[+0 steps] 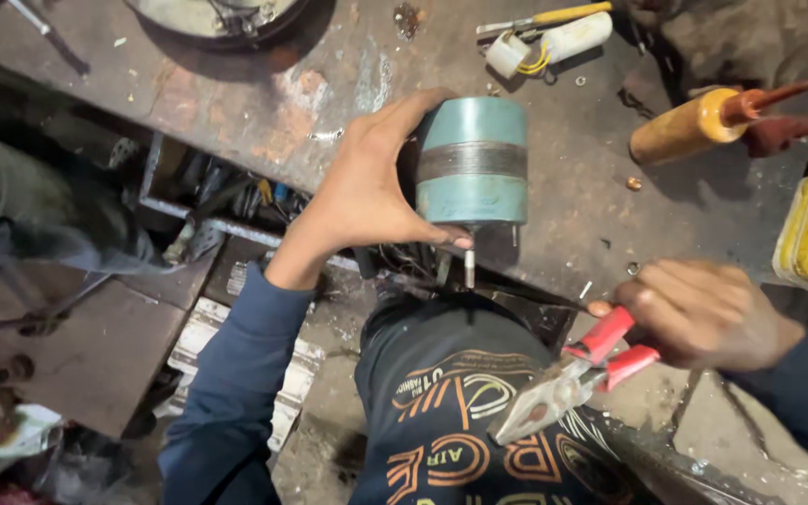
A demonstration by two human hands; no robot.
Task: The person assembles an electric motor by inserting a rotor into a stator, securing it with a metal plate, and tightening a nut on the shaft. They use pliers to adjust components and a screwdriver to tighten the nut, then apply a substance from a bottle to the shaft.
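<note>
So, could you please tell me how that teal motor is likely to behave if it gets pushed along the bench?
The teal motor, with its metal band, probably weighs a lot for its size. Being cylindrical, it may roll once the left hand lets go. Its thin shaft overhangs the bench edge, so it might tip.

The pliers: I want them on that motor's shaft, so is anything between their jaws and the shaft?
Nothing visible stands between them. The red-handled pliers in the right hand point down-left over the person's dark shirt, while the shaft sticks out bare below the teal motor gripped by the left hand.
</note>
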